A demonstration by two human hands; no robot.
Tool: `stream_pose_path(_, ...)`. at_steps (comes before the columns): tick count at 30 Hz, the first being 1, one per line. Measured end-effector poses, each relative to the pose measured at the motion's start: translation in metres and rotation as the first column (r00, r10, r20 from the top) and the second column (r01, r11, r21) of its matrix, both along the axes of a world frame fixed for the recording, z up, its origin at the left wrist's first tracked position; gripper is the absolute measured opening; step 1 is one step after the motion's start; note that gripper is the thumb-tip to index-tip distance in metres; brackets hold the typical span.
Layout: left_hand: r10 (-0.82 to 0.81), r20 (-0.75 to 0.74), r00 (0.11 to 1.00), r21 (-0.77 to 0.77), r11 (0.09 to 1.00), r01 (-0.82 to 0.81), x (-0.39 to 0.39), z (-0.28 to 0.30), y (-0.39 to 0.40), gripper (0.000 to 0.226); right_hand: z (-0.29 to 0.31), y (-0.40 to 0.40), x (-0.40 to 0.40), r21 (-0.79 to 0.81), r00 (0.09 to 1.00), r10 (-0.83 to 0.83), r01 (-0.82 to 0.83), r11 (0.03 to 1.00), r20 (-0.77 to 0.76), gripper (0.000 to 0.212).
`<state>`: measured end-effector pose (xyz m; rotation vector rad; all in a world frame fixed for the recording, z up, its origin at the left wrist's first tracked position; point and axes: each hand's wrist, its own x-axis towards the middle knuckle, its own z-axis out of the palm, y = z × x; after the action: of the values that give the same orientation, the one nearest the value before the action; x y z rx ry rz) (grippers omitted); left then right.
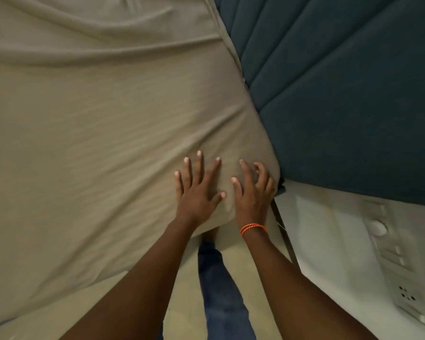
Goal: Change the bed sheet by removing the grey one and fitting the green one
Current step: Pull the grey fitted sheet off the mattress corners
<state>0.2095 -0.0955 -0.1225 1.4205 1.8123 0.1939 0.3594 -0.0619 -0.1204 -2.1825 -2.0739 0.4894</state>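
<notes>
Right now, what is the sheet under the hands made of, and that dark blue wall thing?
The sheet looks like soft matte woven cloth, probably cotton: it wrinkles and folds. The headboard seems padded fabric, matte, with stitched channel seams.

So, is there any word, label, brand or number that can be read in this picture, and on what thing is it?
None can be read. The sheet, the padded headboard and the orange wrist band show no writing. The wall switch panel is too blurred to tell.
</notes>
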Motion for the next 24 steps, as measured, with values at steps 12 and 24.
stream_pose_path(12,0.041,-0.195,0.98,0.23,0.973,0.005,0.016,-0.028,0.018,0.037,-0.036,0.018,0.0,0.072,0.993,0.077,-0.084,0.994,0.094,0.016)
stream_pose_path(24,0.063,-0.187,0.98,0.309,0.951,-0.002,0.022,0.006,0.022,0.023,-0.025,0.012,0.006,0.163,0.968,0.243,-0.231,0.959,-0.058,0.029)
